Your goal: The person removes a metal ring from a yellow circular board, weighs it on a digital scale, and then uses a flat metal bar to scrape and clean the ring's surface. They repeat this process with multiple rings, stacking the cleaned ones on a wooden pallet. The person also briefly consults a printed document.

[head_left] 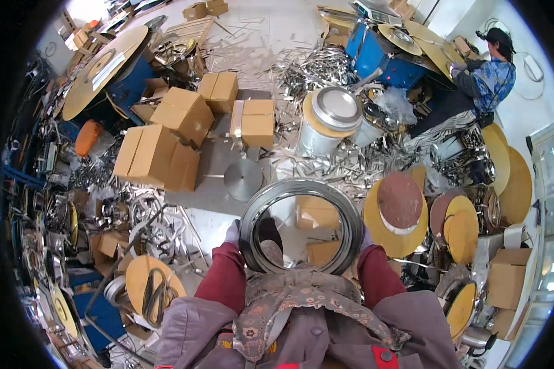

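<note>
In front of my body I carry a wide ring-shaped coil of shiny metal strip (298, 187), one hand at each side. My left hand (232, 232), pale-gloved below a dark red sleeve, grips its left side. My right hand (367, 238) grips the opposite side; the coil's rim hides most fingers of both hands. Through the ring's open middle show the floor, my foot (272, 251) and a cardboard box (317, 212). Just beyond the ring, a grey metal disc (243, 180) lies on a dark sheet.
Several cardboard boxes (144, 154) stand ahead on the left. A drum-like stack with a metal top (335, 107) stands ahead, amid scattered strip scrap (314, 74). Yellow and brown round discs (400, 203) lie at right. A co-worker (492, 77) sits by a blue machine (406, 71) at far right.
</note>
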A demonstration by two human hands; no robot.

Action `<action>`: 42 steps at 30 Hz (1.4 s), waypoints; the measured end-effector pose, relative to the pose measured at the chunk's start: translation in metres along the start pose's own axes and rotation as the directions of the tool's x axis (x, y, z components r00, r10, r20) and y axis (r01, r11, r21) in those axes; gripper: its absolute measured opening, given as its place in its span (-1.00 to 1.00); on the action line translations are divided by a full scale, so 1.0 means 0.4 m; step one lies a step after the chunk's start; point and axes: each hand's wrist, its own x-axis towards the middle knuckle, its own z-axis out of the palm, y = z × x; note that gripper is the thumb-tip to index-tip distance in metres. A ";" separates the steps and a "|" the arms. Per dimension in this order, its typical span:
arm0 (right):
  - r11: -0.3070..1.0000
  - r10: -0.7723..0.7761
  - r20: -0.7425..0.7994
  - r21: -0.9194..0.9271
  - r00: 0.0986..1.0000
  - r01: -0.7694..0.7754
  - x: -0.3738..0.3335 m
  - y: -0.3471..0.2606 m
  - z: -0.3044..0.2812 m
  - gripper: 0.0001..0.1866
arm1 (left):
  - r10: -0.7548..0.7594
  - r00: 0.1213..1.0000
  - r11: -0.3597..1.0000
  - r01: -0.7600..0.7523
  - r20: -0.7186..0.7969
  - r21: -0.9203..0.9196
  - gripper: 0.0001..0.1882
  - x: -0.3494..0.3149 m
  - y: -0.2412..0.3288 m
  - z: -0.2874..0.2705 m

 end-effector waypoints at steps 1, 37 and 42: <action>1.000 -0.013 0.027 -0.017 1.000 0.014 0.059 -0.010 0.017 -0.60 | 0.007 1.000 1.000 -0.006 -0.026 0.029 -0.58 0.030 0.046 0.003; 0.999 -0.035 -0.741 -0.024 0.670 0.026 0.866 -0.577 -0.112 -0.49 | 0.229 0.897 0.370 -0.440 0.378 0.819 -0.67 0.899 0.851 0.946; 0.965 -0.117 -0.803 0.049 0.585 0.259 0.867 -0.539 -0.140 -0.49 | -0.233 0.961 0.909 0.162 0.145 0.385 -0.47 1.016 0.902 1.179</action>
